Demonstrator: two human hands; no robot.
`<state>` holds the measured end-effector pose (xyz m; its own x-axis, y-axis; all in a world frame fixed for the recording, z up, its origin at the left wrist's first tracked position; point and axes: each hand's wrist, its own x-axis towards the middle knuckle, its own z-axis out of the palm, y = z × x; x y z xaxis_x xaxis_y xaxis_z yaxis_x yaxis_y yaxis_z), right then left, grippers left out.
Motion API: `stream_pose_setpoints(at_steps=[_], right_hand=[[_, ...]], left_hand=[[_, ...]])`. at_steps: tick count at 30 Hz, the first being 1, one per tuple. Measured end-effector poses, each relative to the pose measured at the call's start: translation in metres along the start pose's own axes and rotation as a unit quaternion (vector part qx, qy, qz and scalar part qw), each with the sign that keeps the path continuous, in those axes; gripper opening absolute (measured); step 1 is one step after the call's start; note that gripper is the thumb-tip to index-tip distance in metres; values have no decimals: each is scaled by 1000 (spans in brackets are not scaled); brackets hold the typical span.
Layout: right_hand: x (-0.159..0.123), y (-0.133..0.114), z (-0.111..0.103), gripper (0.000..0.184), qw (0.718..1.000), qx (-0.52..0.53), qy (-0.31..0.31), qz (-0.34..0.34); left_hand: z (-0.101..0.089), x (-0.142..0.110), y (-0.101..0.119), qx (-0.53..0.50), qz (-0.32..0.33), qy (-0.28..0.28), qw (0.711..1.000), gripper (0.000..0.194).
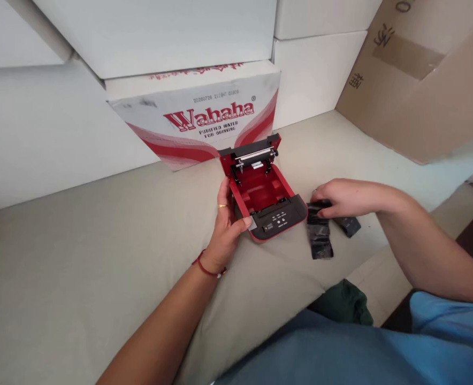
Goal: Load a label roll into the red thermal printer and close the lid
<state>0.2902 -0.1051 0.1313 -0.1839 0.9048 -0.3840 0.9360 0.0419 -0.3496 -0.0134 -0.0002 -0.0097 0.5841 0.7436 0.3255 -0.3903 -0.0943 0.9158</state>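
Observation:
A small red and black label printer (279, 216) lies on the beige cloth surface, its lid (256, 155) raised at the far end. Its red inner bay looks bare, with a roller and metal bar under the lid. My left hand (226, 222) grips the printer's left side, thumb on the near black panel and fingers along the edge. To the right of the printer, my right hand (338, 198) is closed on a crumpled black strip of thin, shiny film (320, 238). Another dark end of it (349, 226) sticks out below the hand. The fingertips are partly hidden.
A white and red Wahaha water carton (216, 115) stands just behind the printer. White boxes (317, 75) are stacked around it, and a brown cardboard box (417, 80) stands at the right. The beige cloth (79, 278) covers the surface; dark green fabric (344, 302) is at its near edge.

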Motion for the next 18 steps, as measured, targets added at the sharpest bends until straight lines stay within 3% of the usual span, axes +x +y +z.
stream_pose_setpoints(at_steps=[3,5,8,11,14,16,18], right_hand=[[8,-2,9,36,998,50,-23,23],[4,10,5,42,997,59,21,49],[-2,38,3,49,992,-2,75,100],[3,61,16,55,993,-53,53,97],[4,71,24,51,991,-56,61,101],[-9,74,16,41,994,-30,43,94],[-32,74,-1,36,999,22,-4,46]], left_hand=[[2,0,3,-38,-12,-1,999,101],[3,-1,4,-41,-13,-2,999,100],[3,-1,5,-33,-15,-2,999,100],[0,-2,3,-16,-20,3,1000,101],[-1,-2,2,-2,-13,1,1000,101],[-2,-2,1,4,-7,-2,1000,101],[-2,-2,0,15,-3,-4,1000,103]])
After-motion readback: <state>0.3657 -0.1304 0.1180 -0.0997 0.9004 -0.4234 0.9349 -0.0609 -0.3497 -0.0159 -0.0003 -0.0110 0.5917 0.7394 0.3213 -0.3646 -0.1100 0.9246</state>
